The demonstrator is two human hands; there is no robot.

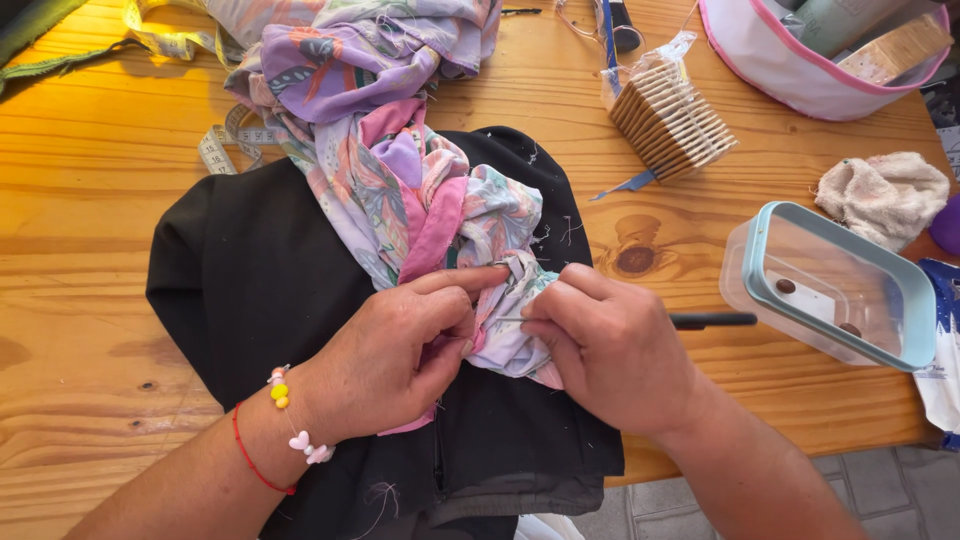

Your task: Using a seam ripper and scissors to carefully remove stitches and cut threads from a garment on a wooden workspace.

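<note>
Nearest us, our left hand (395, 355) pinches a fold of the floral fabric (420, 190), forefinger stretched along it. Our right hand (610, 345) is closed on the same bunched edge and on a thin dark-handled tool (712, 320), whose working tip we cannot see. The fabric lies on a black garment (250, 280), cut off at the bottom edge, on the wooden surface (90, 200). Beyond, a measuring tape (215, 148) slips partly under the cloth.

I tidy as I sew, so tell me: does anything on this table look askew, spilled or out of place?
Loose thread snippets lie scattered over the black garment and table. The measuring tape trails half-buried under the floral fabric. Nothing looks damaged.
</note>
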